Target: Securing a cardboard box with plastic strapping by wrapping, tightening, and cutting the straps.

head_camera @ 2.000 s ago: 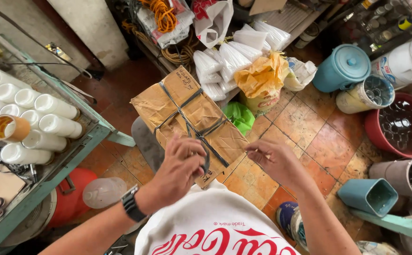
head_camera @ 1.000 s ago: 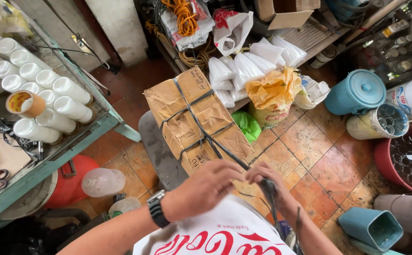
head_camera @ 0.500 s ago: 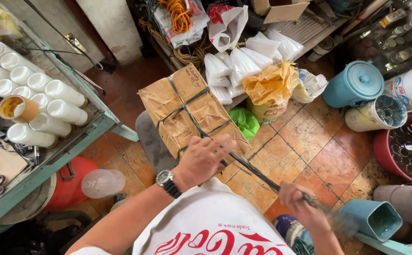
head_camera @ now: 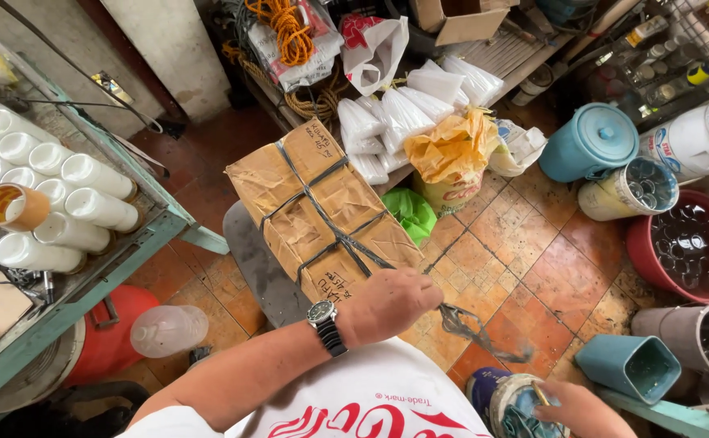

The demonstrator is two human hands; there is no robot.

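Below the camera, the left hand (head_camera: 391, 304) is closed around grey strapping (head_camera: 484, 332) at the near edge of a taped cardboard box (head_camera: 314, 203). At five o'clock the right hand (head_camera: 581, 410) rests fingers together on a small tub (head_camera: 508, 405). At three o'clock a red basin (head_camera: 687, 251) holds glasses. At nine o'clock, white cups (head_camera: 70, 203) lie stacked on the bench (head_camera: 127, 259).
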